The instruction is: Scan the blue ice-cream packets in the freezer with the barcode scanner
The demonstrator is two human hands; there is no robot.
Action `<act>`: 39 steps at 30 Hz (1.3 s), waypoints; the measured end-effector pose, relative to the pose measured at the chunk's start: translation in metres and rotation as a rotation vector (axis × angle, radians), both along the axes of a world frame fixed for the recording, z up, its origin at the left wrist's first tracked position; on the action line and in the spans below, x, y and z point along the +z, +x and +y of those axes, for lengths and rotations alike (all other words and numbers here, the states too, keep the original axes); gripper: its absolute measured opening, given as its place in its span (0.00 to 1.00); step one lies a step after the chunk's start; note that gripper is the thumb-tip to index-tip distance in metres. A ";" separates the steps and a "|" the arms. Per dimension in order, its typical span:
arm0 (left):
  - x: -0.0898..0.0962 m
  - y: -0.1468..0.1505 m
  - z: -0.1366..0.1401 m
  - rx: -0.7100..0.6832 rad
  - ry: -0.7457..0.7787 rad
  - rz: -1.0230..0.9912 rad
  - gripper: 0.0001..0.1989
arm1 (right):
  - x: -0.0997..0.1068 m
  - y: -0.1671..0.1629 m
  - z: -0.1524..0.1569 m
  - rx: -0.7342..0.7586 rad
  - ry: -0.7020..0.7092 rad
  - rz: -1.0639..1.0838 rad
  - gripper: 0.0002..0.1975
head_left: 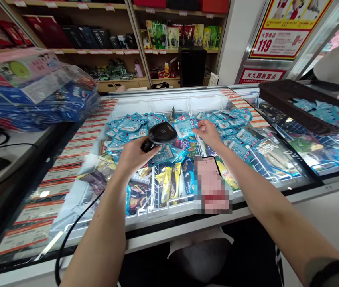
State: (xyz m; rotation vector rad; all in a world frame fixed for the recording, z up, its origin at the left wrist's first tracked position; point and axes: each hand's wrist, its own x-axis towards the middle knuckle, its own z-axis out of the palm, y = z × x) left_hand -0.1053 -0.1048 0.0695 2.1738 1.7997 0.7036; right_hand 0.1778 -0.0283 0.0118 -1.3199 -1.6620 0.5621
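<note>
Chest freezer with see-through top, directions taken from mid-view. Left hand, at eight o'clock, had its fingers closed round the handle of a black scanner, whose head sat almost dead centre. Right hand, at three, pinched a blue packet by its right edge between thumb and fingers; the packet lay at about three o'clock from the scanner head, just beside it. Loose blue packets covered much of the freezer from ten round to two o'clock, with colourful wrapped goods showing at six. A phone (its screen pixelated) lay near the front edge at roughly five. A black cable ran out toward seven to eight. A dark basket holding more such packets stood between two and three; plastic-wrapped boxes were stacked at ten. Stocked shelves lined twelve, and a red-and-yellow sign hung between one and two.
</note>
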 end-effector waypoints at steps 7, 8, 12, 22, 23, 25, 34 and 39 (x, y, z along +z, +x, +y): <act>0.003 0.003 -0.003 -0.051 -0.049 -0.026 0.23 | 0.002 0.000 -0.001 -0.061 0.006 -0.002 0.11; 0.003 0.003 -0.003 -0.054 -0.049 -0.025 0.22 | 0.002 -0.001 -0.001 -0.062 0.006 0.000 0.11; 0.003 0.003 -0.003 -0.061 -0.036 -0.012 0.22 | 0.001 -0.001 0.000 -0.074 -0.005 0.011 0.11; 0.003 0.004 -0.003 -0.097 -0.032 0.024 0.21 | -0.002 0.001 0.003 -0.080 -0.020 0.027 0.12; 0.003 0.004 -0.003 -0.100 -0.034 0.027 0.21 | -0.001 0.001 0.002 -0.084 -0.020 0.022 0.12; 0.002 0.003 -0.002 -0.099 -0.035 0.037 0.22 | -0.001 0.001 0.002 -0.089 -0.018 0.013 0.12; 0.000 0.003 -0.001 -0.098 -0.025 0.072 0.23 | 0.000 0.000 0.002 -0.098 -0.003 -0.006 0.11; 0.000 0.003 -0.001 -0.092 -0.022 0.076 0.23 | -0.001 0.000 0.002 -0.099 -0.016 -0.014 0.12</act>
